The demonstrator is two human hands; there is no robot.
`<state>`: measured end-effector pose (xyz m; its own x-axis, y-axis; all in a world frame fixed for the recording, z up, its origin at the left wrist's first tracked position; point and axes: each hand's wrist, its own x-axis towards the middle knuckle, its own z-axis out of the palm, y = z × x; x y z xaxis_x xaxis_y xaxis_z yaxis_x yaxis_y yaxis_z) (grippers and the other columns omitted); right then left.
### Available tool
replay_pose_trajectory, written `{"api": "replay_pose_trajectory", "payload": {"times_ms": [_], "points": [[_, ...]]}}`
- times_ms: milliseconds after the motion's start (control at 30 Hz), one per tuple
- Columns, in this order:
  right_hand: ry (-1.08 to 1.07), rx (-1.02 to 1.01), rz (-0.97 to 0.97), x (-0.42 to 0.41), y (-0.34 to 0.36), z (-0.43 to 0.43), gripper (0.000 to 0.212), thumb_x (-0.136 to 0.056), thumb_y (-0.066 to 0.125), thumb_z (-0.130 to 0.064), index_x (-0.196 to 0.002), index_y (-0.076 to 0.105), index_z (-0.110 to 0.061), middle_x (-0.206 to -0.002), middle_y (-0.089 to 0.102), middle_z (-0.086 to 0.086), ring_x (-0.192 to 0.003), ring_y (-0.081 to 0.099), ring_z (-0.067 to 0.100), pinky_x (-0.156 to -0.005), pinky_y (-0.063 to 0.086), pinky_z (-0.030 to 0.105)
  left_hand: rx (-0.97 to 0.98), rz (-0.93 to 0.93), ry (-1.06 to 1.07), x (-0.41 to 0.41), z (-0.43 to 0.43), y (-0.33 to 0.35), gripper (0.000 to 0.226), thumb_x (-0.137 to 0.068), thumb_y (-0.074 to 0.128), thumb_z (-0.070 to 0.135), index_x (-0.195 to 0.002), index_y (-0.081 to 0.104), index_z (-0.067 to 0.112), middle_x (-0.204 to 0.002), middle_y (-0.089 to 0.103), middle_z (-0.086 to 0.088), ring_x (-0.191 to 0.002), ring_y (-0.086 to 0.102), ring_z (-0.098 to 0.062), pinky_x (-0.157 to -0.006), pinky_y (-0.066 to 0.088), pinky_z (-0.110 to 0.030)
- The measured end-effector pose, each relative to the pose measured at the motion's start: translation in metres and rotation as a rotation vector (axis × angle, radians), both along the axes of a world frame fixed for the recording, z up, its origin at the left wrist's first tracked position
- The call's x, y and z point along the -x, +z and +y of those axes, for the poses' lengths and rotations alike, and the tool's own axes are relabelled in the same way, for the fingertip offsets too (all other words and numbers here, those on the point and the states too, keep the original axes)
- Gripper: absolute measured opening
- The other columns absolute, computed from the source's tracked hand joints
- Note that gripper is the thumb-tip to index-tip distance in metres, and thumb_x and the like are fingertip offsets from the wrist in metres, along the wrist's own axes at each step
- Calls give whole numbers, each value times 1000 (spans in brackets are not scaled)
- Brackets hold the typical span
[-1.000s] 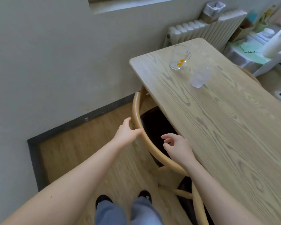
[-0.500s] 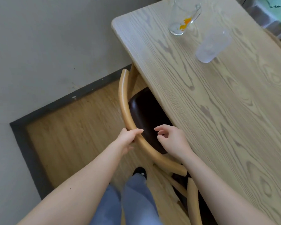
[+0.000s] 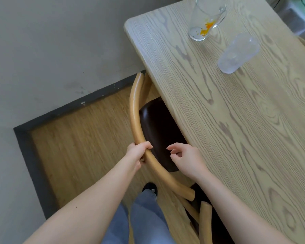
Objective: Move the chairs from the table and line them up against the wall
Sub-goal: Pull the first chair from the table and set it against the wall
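Left hand [image 3: 137, 153] wrapped tight round the curved back rail of the chair [image 3: 136, 120], fingers over the top. Right hand [image 3: 185, 158] loose, fingers half curled, gripping nothing, hovering above the dark seat [image 3: 158, 131]. Chair tucked under the table [image 3: 236, 120], seat partly hidden by the edge. Second chair's rail [image 3: 205, 224] just beside, lower right. Tabletop: light wood grain, a clear glass [image 3: 205, 18] with orange residue, a frosted cup [image 3: 238, 53] near it. Wood-plank floor [image 3: 81, 147], dark baseboard [image 3: 88, 101], grey wall [image 3: 51, 50].

Light bentwood chair with curved back rail [image 3: 136, 124] and dark brown seat, upright, tucked partly under pale oak table [image 3: 236, 120]
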<state>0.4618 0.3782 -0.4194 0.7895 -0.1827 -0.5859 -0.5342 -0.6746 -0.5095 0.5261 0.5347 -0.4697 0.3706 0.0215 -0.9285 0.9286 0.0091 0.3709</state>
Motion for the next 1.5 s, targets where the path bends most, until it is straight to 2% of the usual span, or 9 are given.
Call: {"api": "replay_pose_trajectory", "payload": {"times_ms": [100, 300, 500, 567, 733, 1000, 1233, 1400, 1500], "points": [[30, 8, -6, -3, 3, 5, 30, -91, 55, -20, -118, 65, -29, -105, 68, -9, -93, 61, 7, -83, 49, 21, -15, -14, -2, -7, 7, 11, 35, -75, 68, 2, -107, 54, 7, -86, 59, -10, -77, 58, -25, -82, 53, -45], [118, 18, -21, -17, 7, 30, 31, -90, 53, -21, -116, 66, -31, -104, 69, -8, -95, 62, 10, -85, 50, 26, -71, -14, 110, -12, 24, 32, 47, -58, 66, -1, -104, 63, -1, -77, 56, -12, -65, 52, -26, -58, 45, -28], [238, 45, -55, -34, 17, 69, 31, -90, 53, -21, -117, 65, -30, -107, 70, -6, -100, 63, 14, -87, 53, 32, -166, -75, 185, -16, 61, 55, 35, -47, 66, 0, -82, 64, 1, -69, 54, -9, -55, 48, -22, -50, 37, -24], [258, 52, -66, -40, 23, 82, 31, -90, 52, -20, -117, 65, -29, -107, 70, -7, -100, 63, 15, -85, 52, 30, -196, -77, 219, -20, 88, 60, 26, -47, 66, -2, -73, 61, 1, -67, 53, -10, -55, 48, -22, -52, 39, -24], [303, 75, -99, -56, 34, 132, 33, -88, 50, -17, -115, 66, -28, -104, 70, -8, -100, 62, 15, -80, 47, 27, -228, -88, 251, -24, 157, 65, 30, -48, 67, -1, -77, 61, 0, -79, 57, -13, -69, 54, -26, -60, 45, -30], [482, 70, -143, -85, 40, 286, 38, -86, 46, -16, -116, 66, -29, -114, 71, -3, -108, 62, 23, -91, 51, 36, -210, -104, 350, -30, 290, 75, 22, -55, 68, 0, -72, 55, 6, -77, 53, -9, -67, 50, -22, -56, 43, -28], [685, 128, -122, -111, 37, 404, 39, -87, 45, -13, -117, 65, -28, -111, 70, 0, -104, 62, 25, -83, 51, 33, -188, -103, 423, -35, 397, 67, 24, -58, 69, 1, -70, 51, 10, -75, 50, -7, -65, 47, -21, -57, 42, -28], [760, 147, -139, -124, 36, 453, 40, -88, 45, -13, -120, 63, -27, -110, 69, 2, -103, 62, 26, -82, 52, 35, -192, -98, 451, -40, 451, 58, 27, -54, 70, 5, -74, 54, 11, -80, 53, -8, -72, 51, -24, -55, 42, -31], [807, 141, -132, -128, 33, 481, 40, -89, 45, -13, -122, 62, -26, -112, 69, 2, -103, 62, 26, -83, 52, 34, -206, -76, 443, -45, 486, 51, 39, -52, 70, 7, -90, 60, 7, -88, 54, -10, -79, 53, -26, -61, 47, -35]]}}
